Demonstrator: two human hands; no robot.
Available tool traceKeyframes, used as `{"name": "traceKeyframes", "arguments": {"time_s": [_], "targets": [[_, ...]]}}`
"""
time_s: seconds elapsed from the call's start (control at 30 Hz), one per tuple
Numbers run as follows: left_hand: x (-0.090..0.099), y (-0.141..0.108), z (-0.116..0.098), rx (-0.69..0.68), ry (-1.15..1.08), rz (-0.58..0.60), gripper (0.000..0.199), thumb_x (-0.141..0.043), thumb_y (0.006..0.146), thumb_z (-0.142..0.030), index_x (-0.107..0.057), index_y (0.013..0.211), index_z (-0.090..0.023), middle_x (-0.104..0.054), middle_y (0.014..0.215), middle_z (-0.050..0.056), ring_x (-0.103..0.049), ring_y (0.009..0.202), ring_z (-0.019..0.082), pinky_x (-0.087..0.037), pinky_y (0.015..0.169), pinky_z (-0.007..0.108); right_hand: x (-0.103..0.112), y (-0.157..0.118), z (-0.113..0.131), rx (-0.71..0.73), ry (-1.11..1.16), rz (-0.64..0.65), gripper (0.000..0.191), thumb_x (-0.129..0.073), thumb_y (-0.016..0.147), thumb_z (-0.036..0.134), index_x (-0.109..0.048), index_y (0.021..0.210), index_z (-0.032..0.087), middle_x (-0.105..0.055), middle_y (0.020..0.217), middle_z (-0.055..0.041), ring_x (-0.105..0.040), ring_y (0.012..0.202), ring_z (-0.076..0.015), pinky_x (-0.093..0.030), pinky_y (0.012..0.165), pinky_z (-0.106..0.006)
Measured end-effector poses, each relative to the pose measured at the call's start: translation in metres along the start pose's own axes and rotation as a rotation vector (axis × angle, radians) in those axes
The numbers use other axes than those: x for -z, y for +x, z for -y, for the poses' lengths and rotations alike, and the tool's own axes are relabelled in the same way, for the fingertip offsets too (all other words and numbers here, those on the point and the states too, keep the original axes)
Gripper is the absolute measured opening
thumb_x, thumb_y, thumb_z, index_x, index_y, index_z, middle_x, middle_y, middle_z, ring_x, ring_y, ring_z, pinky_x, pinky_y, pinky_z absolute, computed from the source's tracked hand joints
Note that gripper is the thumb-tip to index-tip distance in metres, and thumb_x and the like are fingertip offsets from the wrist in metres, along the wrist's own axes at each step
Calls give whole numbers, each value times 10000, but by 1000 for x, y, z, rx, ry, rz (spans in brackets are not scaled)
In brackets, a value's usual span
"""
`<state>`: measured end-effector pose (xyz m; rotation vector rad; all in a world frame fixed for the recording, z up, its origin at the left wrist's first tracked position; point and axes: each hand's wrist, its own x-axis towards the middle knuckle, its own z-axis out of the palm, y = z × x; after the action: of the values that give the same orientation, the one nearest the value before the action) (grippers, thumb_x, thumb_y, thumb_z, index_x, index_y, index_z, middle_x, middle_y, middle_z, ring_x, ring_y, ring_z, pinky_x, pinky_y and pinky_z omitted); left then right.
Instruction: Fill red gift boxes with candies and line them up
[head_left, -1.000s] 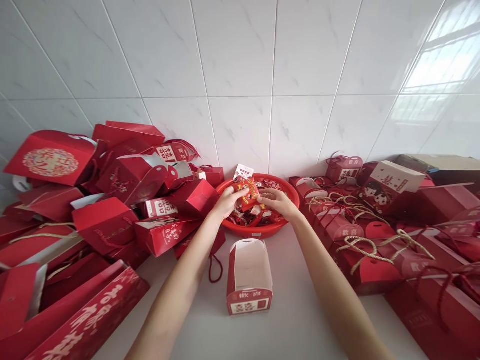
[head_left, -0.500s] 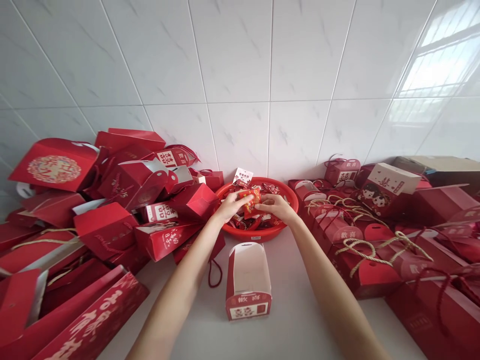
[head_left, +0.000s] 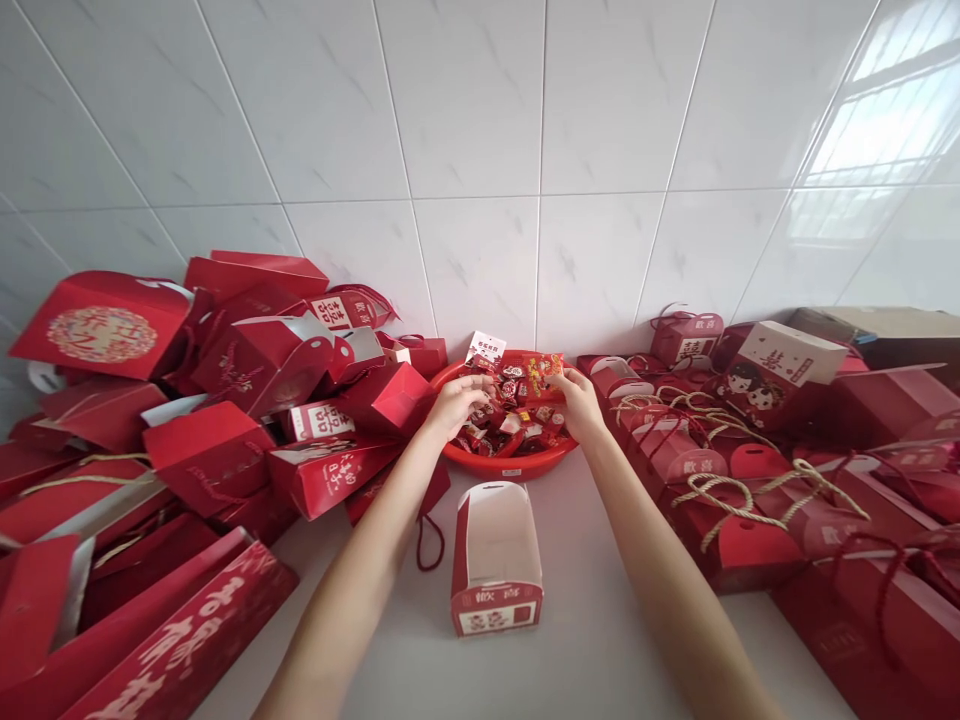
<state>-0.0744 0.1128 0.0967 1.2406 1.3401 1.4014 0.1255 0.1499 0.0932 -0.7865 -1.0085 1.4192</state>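
My right hand [head_left: 583, 405] is closed on a flat red-and-orange packet [head_left: 541, 374] at the right side of a round red plastic basin [head_left: 517, 466]. At the basin's left side my left hand [head_left: 459, 406] has its fingers curled together over the wrapped candies [head_left: 514, 392]. What those fingers pinch, if anything, is too small to make out. A white printed card or packet [head_left: 486, 348] stands up at the back of the basin. In front of it, between my forearms, sits an open-topped red-and-white gift box [head_left: 496, 592], and its visible inside is bare.
Red folded gift boxes [head_left: 210, 460] are heaped on the left. Rows of red boxes with cord handles [head_left: 697, 465] stand on the right. Behind them, at the far right, lies a brown carton [head_left: 885, 325]. A white tiled wall [head_left: 480, 250] closes off the back.
My hands have moved apart over the basin. The red-and-orange packet, between both hands before, has gone right with my right hand. The box in front stays put.
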Motion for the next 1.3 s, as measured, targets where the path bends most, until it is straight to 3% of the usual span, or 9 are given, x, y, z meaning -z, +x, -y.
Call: {"name": "traceKeyframes", "arguments": {"time_s": [0.2, 0.4, 0.57, 0.73, 0.9, 1.03, 1.1, 1.2, 1.3], "targets": [[-3, 6, 12, -10, 242, -18, 271, -676, 550, -71, -741, 787, -184, -778, 940, 71, -693, 982, 268, -534, 865, 341, 0, -3, 2, 9, 37, 46, 269, -748, 551, 318, -654, 775, 203, -717, 733, 3, -678, 722, -207, -522, 643, -308], [0, 5, 19, -23, 441, -1, 245, -725, 476, -21, -708, 626, -214, -763, 771, 59, -689, 942, 333, -505, 899, 380, -1, -2, 0, 37, 20, 37, 245, -746, 562, 307, -659, 768, 206, -718, 716, 11, -685, 708, -196, -545, 679, -309], [-1, 0, 9, -184, 386, -17, 227, -787, 612, -192, -746, 835, -209, -773, 992, 65, -671, 1051, 298, -492, 968, 372, -3, -5, 0, 39, 22, 67, 265, -773, 573, 315, -679, 790, 195, -742, 760, -14, -697, 702, -204, -559, 668, -317], [-2, -5, 3, -284, 239, 41, 473, -697, 776, -470, -660, 1148, -180, -727, 1072, 81, -701, 805, 209, -564, 785, 349, -2, -4, -4, 33, -53, 59, 277, -797, 591, 315, -677, 812, 198, -747, 784, -12, -699, 702, -195, -566, 618, -289], [-7, -6, 4, -281, 217, 139, 466, -768, 721, -398, -661, 1114, -172, -723, 953, 68, -704, 858, 213, -566, 810, 335, -3, -8, -4, -73, -130, 180, 291, -808, 663, 354, -710, 890, 200, -752, 828, -22, -706, 697, -187, -562, 546, -262], [-7, -3, 7, -266, 283, 124, 475, -777, 720, -351, -652, 1142, -171, -713, 878, 54, -704, 813, 217, -571, 779, 342, -5, -13, 1, -68, -127, 304, 400, -893, 582, 322, -711, 910, 183, -760, 845, -35, -716, 714, -198, -579, 579, -273], [-5, -1, 10, -272, 331, 89, 432, -713, 786, -362, -643, 1167, -170, -722, 942, 79, -705, 871, 233, -563, 824, 363, -5, -13, 1, -18, -98, 261, 431, -907, 551, 314, -700, 904, 178, -763, 857, -36, -718, 733, -199, -592, 637, -293], [-3, 4, 14, -264, 427, 60, 289, -589, 865, -321, -675, 1102, -180, -739, 1008, 107, -702, 965, 262, -536, 901, 391, -4, -9, 0, 62, -9, 95, 419, -883, 576, 359, -671, 893, 185, -761, 869, -34, -722, 786, -220, -598, 713, -344], [-5, 7, 15, -230, 550, 157, 203, -665, 747, -206, -728, 940, -219, -766, 976, 83, -706, 984, 290, -527, 900, 374, -3, -5, -2, 100, 51, -18, 403, -864, 578, 345, -651, 885, 194, -754, 849, -21, -720, 812, -228, -588, 757, -363]]}}
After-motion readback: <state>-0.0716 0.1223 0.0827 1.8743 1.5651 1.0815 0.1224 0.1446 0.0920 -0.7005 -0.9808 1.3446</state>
